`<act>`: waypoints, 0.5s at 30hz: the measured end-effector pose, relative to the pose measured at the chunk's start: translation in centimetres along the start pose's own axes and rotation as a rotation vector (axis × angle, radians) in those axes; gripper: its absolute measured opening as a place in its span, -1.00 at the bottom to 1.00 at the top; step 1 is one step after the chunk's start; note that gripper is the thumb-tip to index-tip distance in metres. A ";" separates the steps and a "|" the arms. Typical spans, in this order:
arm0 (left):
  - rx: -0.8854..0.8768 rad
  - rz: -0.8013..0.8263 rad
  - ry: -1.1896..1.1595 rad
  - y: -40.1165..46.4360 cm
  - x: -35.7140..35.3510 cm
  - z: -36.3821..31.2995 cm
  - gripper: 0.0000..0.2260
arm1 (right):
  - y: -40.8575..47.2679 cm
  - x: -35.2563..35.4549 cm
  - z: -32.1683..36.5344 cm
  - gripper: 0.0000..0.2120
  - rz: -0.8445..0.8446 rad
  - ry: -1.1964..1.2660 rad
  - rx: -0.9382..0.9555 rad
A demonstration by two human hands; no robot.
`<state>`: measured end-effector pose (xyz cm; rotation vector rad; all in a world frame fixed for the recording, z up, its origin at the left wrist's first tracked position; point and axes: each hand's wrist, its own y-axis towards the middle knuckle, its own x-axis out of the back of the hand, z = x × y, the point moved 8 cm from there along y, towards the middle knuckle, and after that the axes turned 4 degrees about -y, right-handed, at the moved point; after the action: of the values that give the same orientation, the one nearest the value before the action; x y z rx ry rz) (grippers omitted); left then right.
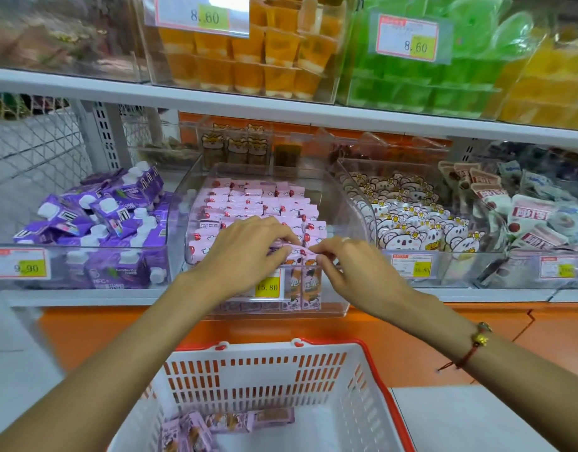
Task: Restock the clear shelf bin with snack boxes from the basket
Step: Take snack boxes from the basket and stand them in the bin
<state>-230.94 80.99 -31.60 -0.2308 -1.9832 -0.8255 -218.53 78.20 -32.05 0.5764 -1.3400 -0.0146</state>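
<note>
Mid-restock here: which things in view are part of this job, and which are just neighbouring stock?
Part of the job:
clear shelf bin
pink snack boxes in it
basket
boxes left in the basket
left hand and right hand, both on the front box row

Just nearby:
purple pouches
bear packs
orange jelly cups
green jelly cups

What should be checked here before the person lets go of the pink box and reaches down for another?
1. Box held by both hands: ok, the left hand and right hand pinch a pink box at the front of the clear bin.
2. Box seated in its row: cannot tell, fingers cover it.
3. Room left in the bin: cannot tell, the packed rows nearly reach the front wall.
4. Stock left in the basket: ok, several purple boxes lie at its bottom.
5. Basket within reach: ok, it sits right below the bin.
</note>
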 end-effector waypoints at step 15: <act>-0.209 -0.558 -0.001 -7.6 3.0 -2.7 -0.84 | -5.2 2.5 4.2 -0.84 -0.189 -0.067 0.317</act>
<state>-234.22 73.04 -31.71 0.2174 -1.9853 -1.3878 -220.10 71.29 -31.38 0.9767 -1.3583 0.0255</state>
